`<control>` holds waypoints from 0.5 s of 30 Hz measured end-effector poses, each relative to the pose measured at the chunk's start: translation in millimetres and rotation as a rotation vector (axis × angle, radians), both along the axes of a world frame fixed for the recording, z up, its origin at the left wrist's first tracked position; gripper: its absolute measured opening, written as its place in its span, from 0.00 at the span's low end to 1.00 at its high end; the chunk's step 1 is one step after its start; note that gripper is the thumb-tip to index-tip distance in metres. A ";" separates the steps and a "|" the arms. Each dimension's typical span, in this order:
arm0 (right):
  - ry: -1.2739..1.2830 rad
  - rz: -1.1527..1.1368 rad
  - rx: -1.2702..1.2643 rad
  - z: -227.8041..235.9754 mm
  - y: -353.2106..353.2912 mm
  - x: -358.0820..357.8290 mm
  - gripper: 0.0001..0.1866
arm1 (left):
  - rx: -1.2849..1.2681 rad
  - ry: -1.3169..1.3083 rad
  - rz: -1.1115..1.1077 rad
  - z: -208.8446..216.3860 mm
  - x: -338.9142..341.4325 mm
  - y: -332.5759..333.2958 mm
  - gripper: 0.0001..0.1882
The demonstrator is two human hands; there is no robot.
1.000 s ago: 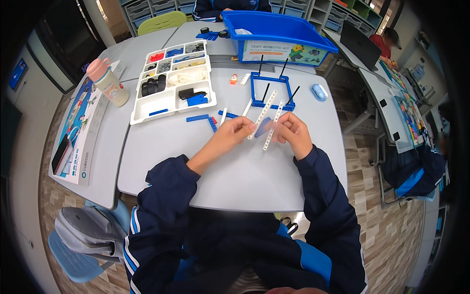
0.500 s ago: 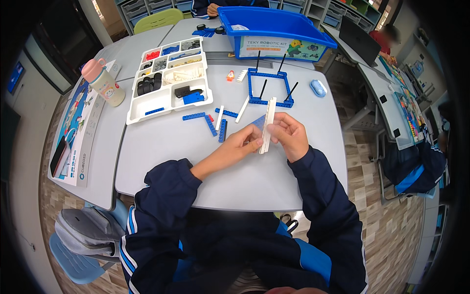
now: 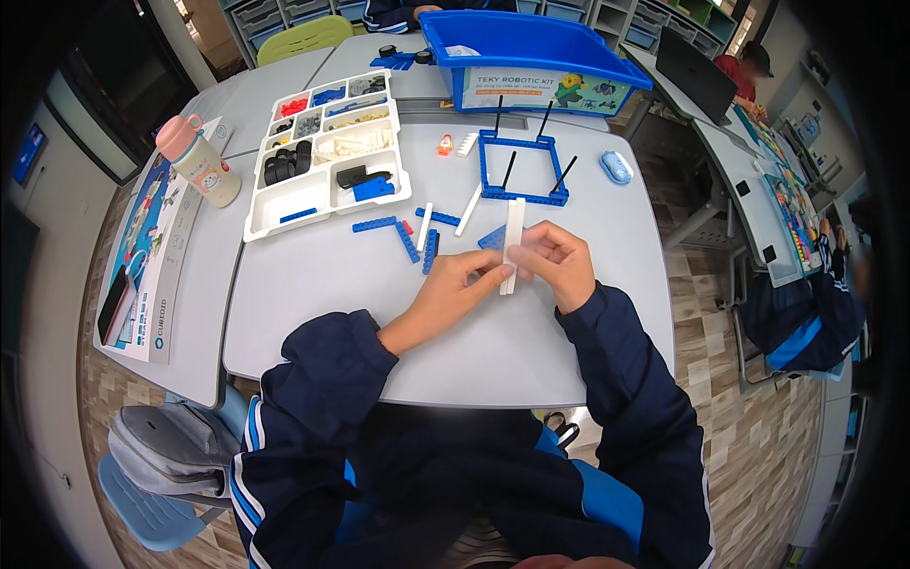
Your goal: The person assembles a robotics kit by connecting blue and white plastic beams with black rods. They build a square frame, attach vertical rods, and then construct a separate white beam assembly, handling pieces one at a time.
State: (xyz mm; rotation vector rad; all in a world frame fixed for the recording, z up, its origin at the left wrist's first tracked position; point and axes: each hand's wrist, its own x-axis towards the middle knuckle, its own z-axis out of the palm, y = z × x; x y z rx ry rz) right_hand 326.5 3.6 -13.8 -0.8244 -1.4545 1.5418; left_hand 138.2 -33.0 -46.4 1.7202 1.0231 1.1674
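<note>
Between my hands a long white building beam (image 3: 515, 226) is held up over the table, nearly upright. My left hand (image 3: 453, 292) pinches its lower end between thumb and fingers. My right hand (image 3: 559, 267) grips it a little higher, the thumb on its face. Left of the beam shows a blue building piece (image 3: 492, 237); whether it is joined to the beam I cannot tell. Beyond my hands stands a square blue frame (image 3: 521, 197) with black rods upright at its corners. Loose blue beams (image 3: 375, 225) and white beams (image 3: 468, 211) lie to the left.
A white sorting tray (image 3: 406, 180) of parts lies at the left, with a pink-capped bottle (image 3: 199, 161) beside it. A blue bin (image 3: 540, 57) stands at the back. On the right is a light-blue oval object (image 3: 616, 169). A small figure (image 3: 445, 144) stands near the frame.
The white beam has turned in my hands, so a smooth broad face now shows instead of its edge. Both hands stay on it with small finger shifts.
</note>
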 end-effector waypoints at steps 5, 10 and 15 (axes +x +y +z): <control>0.027 0.044 0.004 -2.3 1.9 0.1 0.04 | -0.100 0.047 -0.026 4.8 -1.1 -1.9 0.14; 0.027 0.046 -0.006 -2.0 1.7 -0.2 0.05 | -0.114 0.035 -0.024 6.3 -1.2 -2.2 0.14; 0.024 0.033 0.013 -9.2 4.9 1.2 0.04 | -0.112 0.064 -0.022 6.7 -3.4 -2.1 0.14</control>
